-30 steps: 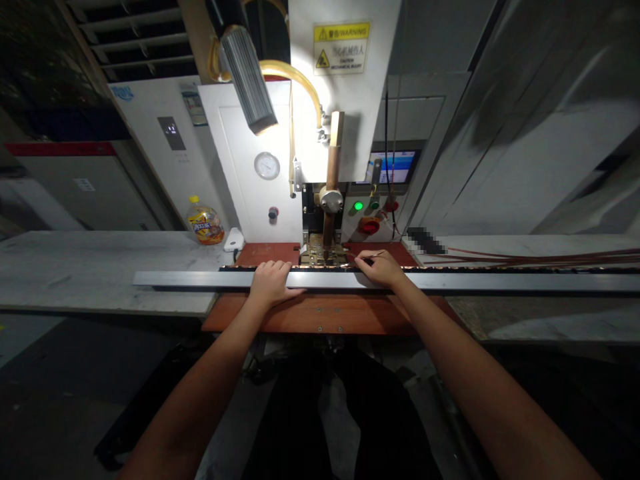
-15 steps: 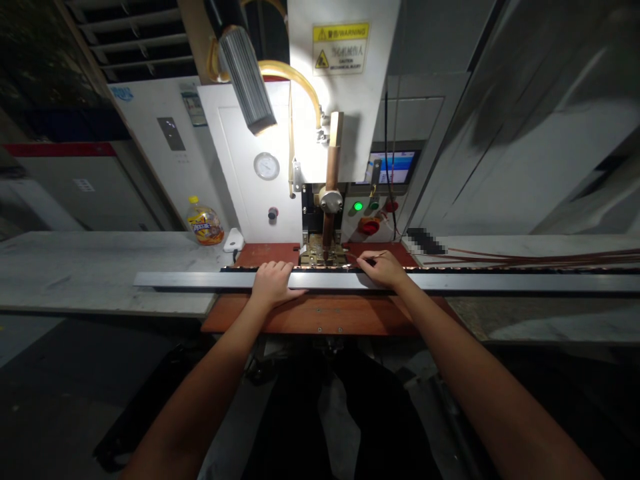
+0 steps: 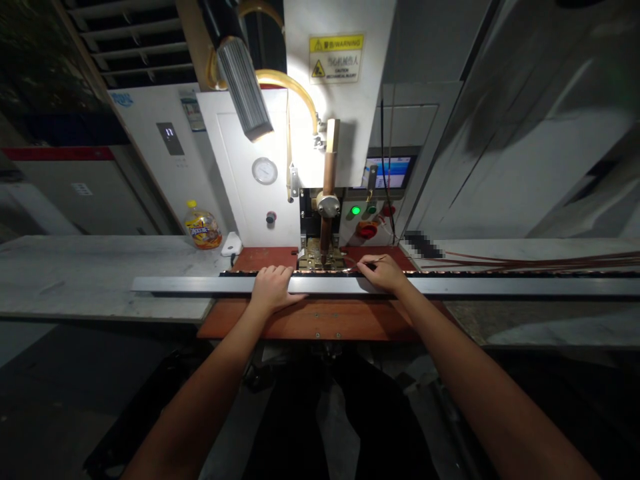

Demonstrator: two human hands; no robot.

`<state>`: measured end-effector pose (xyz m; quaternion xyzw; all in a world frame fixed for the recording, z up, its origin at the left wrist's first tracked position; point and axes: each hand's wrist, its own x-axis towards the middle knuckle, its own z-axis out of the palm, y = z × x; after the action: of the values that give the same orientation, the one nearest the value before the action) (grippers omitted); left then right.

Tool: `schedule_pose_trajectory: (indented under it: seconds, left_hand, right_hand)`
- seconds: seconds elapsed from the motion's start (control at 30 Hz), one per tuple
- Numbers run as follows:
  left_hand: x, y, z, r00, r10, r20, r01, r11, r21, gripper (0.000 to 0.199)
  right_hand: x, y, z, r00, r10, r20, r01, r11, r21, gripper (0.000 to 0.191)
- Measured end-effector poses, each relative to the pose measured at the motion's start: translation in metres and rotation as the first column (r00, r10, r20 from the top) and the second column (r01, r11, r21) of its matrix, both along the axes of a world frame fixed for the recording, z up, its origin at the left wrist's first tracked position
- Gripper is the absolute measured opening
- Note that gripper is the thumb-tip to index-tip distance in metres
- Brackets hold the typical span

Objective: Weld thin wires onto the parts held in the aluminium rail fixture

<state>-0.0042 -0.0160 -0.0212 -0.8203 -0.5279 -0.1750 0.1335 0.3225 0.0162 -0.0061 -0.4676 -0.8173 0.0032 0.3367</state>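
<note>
A long silver metal bar lies crosswise before me, with a dark strip dotted with copper-coloured bits along its far edge. My left hand is wrapped over the bar left of the machine's tip, fingers on the far side and thumb pointing right on the near side. Pinched closed, my right hand rests on the bar to the right; a thin wire shows at its fingertips, pointing towards the machine. The copper-coloured electrode rod stands over the strip between my hands, above a small metal fixture. Whether the electrode touches the strip is unclear.
A red-brown board lies under the bar. A yellow-capped bottle and a small white device stand on the left worktop. Copper-coloured rods lie at right. A lamp hangs before the machine, beside a warning label.
The whole view has shifted slightly, so the machine and bar sit a little lower. Both hands keep the same places on the bar.
</note>
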Motion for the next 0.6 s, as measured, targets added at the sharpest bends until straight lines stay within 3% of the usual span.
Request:
schedule_pose_trajectory:
  seconds: [0.6]
  left_hand:
    - [0.0024,0.0008,-0.0031,1.0,0.019,-0.012,-0.018,1.0,0.013,0.066]
  right_hand:
    - [0.0031,-0.0007,0.0002,1.0,-0.009,-0.008,0.009,1.0,-0.013,0.03]
